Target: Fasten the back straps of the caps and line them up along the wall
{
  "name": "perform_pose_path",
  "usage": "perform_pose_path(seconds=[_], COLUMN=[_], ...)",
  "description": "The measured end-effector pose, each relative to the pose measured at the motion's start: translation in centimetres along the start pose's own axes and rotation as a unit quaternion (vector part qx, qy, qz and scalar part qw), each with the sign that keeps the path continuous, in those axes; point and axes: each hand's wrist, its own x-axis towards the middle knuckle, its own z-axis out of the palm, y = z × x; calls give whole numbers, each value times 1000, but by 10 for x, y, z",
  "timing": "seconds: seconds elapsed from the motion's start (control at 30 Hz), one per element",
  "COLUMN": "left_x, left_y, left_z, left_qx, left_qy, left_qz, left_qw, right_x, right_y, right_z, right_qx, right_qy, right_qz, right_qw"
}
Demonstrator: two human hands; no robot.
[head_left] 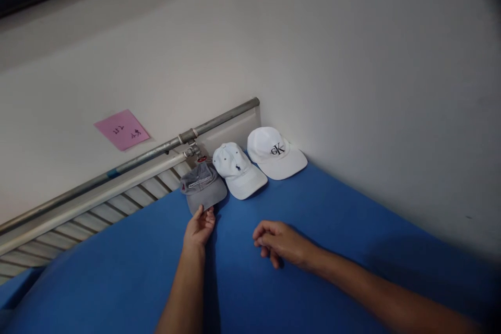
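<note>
The brim of a grey baseball cap point(206, 194) is pinched by my left hand point(200, 227), thumb on top and the other fingers curled beneath the edge. Beside it on the right sits a white baseball cap point(237, 172) with a small dark horse-rider logo. Farther right, a second white baseball cap point(277, 154) with black "CK" lettering rests by the wall corner. All three brims point toward me. My right hand point(284, 242) is over the blue surface, apart from the caps, its fingers loosely bent and somewhat spread, with nothing in them.
The caps stand in the corner of a blue-covered surface point(117, 266). Along the left wall run a metal pipe point(144, 159) and a white radiator point(117, 201), with a red-handled valve point(201, 158) right behind the grey cap. A pink note point(123, 129) is stuck above the pipe.
</note>
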Motion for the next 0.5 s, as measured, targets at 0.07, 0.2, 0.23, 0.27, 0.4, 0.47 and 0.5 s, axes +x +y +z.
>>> perform_pose_path(seconds=[0.07, 0.2, 0.23, 0.27, 0.4, 0.47, 0.5], left_x=[-4, -11, -13, -14, -16, -15, -14], left_y=[0, 1, 1, 2, 5, 5, 6], left_z=[-2, -4, -4, -5, -7, -7, -7], left_qx=[9, 28, 32, 35, 41, 42, 42], left_qy=[3, 3, 5, 9, 29, 37, 40], left_qz=[-9, -28, -32, -33, -31, -26, -23], left_qw=[1000, 999, 999, 999, 998, 998, 998], right_x=[1, 4, 4, 4, 4, 5, 6], right_y=[2, 5, 5, 5, 6, 7, 8], right_z=[-1, -2, -2, -2, -2, -2, -2], right_qx=[-4, -4, -4, -5, -14, -16, -17], right_qy=[-1, -6, -7, -8, -3, -3, -4], right_qz=[-3, -7, -7, -9, -12, -14, -15], right_qw=[1000, 1000, 1000, 1000, 1000, 1000, 1000])
